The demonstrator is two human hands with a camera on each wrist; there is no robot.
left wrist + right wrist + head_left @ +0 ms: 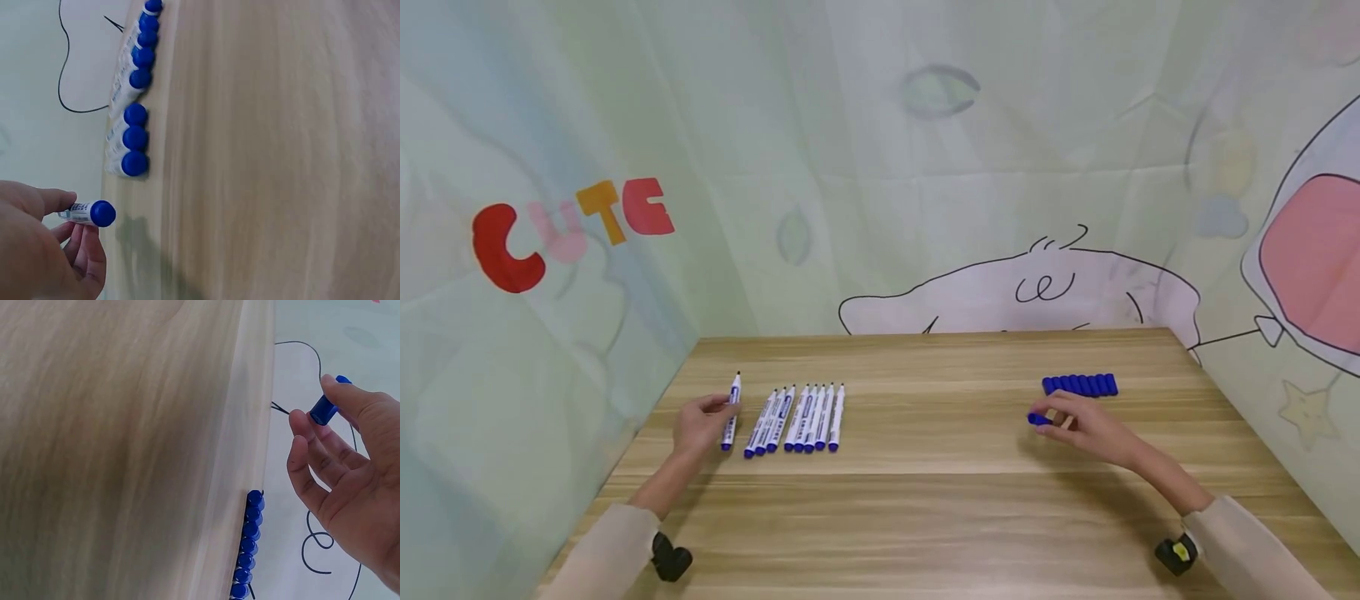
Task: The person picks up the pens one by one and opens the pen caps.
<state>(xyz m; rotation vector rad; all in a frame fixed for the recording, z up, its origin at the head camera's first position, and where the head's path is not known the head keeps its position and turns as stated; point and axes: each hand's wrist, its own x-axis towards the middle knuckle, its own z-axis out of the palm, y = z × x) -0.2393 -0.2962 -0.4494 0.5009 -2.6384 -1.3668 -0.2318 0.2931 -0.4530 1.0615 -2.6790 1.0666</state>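
Observation:
My left hand [702, 423] pinches an uncapped whiteboard marker [732, 412] between thumb and fingers, its dark tip pointing away from me. In the left wrist view the blue end of that marker [102, 214] faces the camera. Just right of this hand lies a row of several uncapped white markers [808, 421], blue ends towards me. On the right, my right hand [1090, 427] holds a blue marker cap [1039, 419] at its fingertips. The right wrist view shows the cap [325, 410] between thumb and index finger. Behind that hand sits a row of several blue caps [1082, 385].
Everything lies on a wood-grain table [925, 517] with a seam across it. A printed curtain [880, 167] with cartoon drawings and coloured letters hangs behind and along the sides. Small black devices are strapped at both wrists.

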